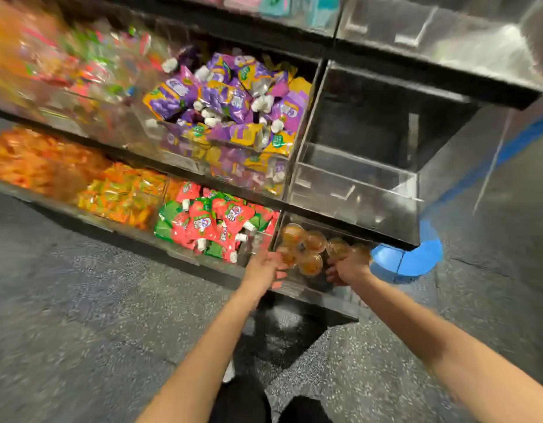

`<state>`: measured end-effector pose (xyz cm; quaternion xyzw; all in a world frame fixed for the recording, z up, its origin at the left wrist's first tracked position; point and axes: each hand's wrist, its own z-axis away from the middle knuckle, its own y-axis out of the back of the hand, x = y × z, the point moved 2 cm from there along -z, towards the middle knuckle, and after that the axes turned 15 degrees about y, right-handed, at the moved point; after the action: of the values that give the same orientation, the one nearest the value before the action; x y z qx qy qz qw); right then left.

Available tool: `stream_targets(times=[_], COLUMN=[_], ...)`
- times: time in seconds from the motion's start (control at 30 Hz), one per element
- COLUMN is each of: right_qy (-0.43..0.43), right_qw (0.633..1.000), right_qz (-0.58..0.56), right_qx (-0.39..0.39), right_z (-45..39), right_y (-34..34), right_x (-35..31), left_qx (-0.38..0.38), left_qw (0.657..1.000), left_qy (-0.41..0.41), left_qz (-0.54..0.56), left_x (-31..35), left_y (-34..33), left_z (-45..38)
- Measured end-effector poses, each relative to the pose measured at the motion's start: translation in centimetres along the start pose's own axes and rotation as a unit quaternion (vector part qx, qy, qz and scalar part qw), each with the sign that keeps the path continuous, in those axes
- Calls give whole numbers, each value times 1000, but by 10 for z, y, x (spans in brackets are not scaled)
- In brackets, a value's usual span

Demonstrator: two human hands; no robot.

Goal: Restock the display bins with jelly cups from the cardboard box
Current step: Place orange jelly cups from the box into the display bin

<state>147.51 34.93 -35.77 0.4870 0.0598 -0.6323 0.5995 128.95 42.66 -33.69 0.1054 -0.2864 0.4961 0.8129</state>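
Both arms out, reaching down into the lowest clear bin (317,296) at the shelf's right end. My left hand (264,267) sits at the bin's left edge, fingers (279,274) loosely spread & pointing in toward the jelly cups (303,250), just touching the nearest one, not wrapped round anything I can make out. My right hand (348,268) is deeper in, fingers curled down & under by an orange cup (337,248); too blurry to tell whether I've got hold of it. Cups: a small cluster, orange w/ clear lids, lying right ahead of & between both sets of fingers, all inside that bin. Left of my left fingers: bin of red & green pouches (215,222). Above them, purple & yellow pouches (230,99). Straight above my right fingers: a see-through bin (352,190). Just right of my right fingers, blue corner guard (407,257). Speckled grey floor (111,300) under my forearms.
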Motion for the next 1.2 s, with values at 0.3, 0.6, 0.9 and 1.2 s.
stream_targets(times=[0.3,0.6,0.9,1.2], right_qy=[152,314,468,506], right_qw=[968,807,624,520], right_qz=[93,257,361,366], right_qx=[-178,-429,-512,-582], right_z=[209,380,566,740], right_y=[34,-115,-324,-547], right_x=[-234,-363,-438,-474], left_qx=[96,236,370,452], left_qw=[991,971,926,862], left_qy=[8,-28,-43,-34], left_qz=[-95,-26,62,225], left_x=[40,-22,-153,-295], left_y=[86,240,422,590], left_z=[262,467,632,744])
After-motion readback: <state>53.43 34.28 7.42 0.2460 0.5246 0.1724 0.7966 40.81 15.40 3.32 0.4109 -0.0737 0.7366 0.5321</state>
